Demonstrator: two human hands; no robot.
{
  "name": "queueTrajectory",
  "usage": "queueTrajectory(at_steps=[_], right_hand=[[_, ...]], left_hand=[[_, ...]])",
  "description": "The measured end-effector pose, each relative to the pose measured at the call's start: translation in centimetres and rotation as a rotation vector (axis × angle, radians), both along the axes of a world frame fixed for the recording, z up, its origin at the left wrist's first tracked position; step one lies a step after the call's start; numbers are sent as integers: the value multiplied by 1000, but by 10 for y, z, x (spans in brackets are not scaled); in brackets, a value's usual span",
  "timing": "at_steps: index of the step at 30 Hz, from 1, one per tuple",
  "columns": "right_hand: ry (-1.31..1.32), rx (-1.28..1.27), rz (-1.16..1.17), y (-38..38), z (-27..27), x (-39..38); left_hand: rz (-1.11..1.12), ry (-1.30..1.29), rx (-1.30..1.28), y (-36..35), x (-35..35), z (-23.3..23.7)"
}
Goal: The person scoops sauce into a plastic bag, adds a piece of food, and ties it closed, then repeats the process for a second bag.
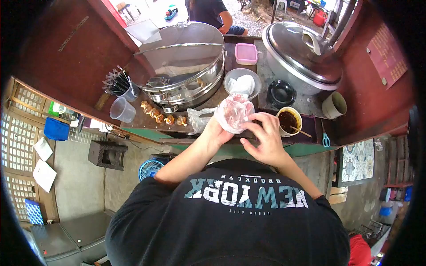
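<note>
Closest to the chest, over the front of the counter, the right hand pinched the rim of a thin plastic bag with narrowed fingers. The left hand pressed against the bag, its fingers hidden, so their spread could not be told. Just right stood a sauce cup; left lay skewers. Beyond sat a steel steamer.

1. A black T-shirt with short sleeves covers the torso.
2. Its chest bears large "NEW YORK" lettering in white and teal, with smaller "BROOKLYN" print beside it.
3. The left hand and right hand are bare.
</note>
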State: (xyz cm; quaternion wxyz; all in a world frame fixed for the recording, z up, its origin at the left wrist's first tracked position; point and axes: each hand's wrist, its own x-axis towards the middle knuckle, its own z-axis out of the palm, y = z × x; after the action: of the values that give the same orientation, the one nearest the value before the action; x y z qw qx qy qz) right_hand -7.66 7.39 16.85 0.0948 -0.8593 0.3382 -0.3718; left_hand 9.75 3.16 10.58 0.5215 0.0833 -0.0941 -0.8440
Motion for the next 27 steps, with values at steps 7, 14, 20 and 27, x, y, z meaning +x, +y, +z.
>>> queueTrajectory(at_steps=[7,14,20,27], right_hand=[[-193,17,-68,-4,-11,0],[-28,125,-136,-15,-9,0],[265,140,-184,-9,-24,-7],[149,186,-228,-2,-35,-20]], left_hand=[[68,-138,-20,-4,-2,-5],[-69,-410,-220,6,-14,-7],[-109,-486,-261,6,-24,-20],[-256,-245,-103,-5,-39,-44]])
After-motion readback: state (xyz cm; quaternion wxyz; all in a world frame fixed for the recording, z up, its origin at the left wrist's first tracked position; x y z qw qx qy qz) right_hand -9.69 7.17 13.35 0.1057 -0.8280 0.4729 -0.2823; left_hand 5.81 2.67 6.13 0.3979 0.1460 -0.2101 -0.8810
